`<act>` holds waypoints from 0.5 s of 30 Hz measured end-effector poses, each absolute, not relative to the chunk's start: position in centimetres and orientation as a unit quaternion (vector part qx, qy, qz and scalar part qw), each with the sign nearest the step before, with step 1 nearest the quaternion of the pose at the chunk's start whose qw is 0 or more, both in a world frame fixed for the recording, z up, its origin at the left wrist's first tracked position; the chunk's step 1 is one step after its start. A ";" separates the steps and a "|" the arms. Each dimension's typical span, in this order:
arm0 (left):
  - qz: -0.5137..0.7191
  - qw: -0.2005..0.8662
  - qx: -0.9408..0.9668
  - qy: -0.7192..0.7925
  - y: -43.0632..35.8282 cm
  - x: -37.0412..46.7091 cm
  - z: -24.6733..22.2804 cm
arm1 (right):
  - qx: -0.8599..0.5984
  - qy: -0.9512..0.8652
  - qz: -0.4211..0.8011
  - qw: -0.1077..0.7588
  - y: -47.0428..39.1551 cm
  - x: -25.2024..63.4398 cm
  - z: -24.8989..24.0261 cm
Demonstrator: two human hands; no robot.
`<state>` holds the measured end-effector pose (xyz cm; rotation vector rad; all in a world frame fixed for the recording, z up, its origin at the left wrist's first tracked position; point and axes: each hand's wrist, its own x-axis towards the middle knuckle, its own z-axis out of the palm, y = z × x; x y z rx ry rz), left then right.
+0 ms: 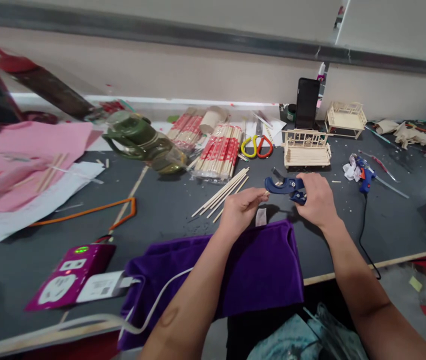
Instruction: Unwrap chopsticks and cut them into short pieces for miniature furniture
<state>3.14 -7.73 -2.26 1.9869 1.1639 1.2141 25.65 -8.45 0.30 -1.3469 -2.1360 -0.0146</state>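
Observation:
My right hand [317, 197] is wrapped round the handles of a blue hand cutter [282, 185], whose curved jaw points left. My left hand [241, 207] pinches a thin wooden stick [266, 193], its end close to the cutter's jaw; whether they touch I cannot tell. Several loose wooden chopsticks [222, 195] lie on the dark tabletop just beyond my left hand. A folded purple cloth [261, 270] sits under my forearms, with a small white scrap [261, 217] at its far edge.
Behind are packed chopsticks [218, 152], scissors [257, 146], a small wooden bench [306, 150], another miniature seat [346, 120] and an upright phone [307, 102]. A blue glue gun [366, 179] lies right, its cord trailing forward. Left are a green jug [134, 135] and a magenta power strip [72, 275].

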 end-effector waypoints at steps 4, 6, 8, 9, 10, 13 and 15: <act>0.441 0.251 0.745 0.434 -7.9 2.9 -1.9 | -0.507 -0.806 -0.001 0.307 -8.4 25.7 0.2; 0.444 0.251 0.747 0.427 -7.9 2.8 -1.8 | -0.506 -0.806 -0.003 0.306 -8.4 25.7 0.1; 0.445 0.250 0.750 0.421 -7.9 2.7 -1.8 | -0.504 -0.809 0.000 0.302 -8.3 25.7 0.0; 0.444 0.249 0.751 0.420 -7.9 2.7 -1.8 | -0.502 -0.811 0.003 0.300 -8.2 25.7 -0.1; 0.444 0.248 0.752 0.419 -7.9 2.7 -1.8 | -0.499 -0.813 0.006 0.298 -8.2 25.7 -0.2; 0.443 0.253 0.754 0.414 -7.9 2.5 -1.8 | -0.496 -0.814 0.010 0.301 -8.2 25.7 -0.3; 0.437 0.265 0.753 0.414 -7.9 2.4 -1.7 | -0.495 -0.813 0.007 0.307 -8.2 25.8 -0.3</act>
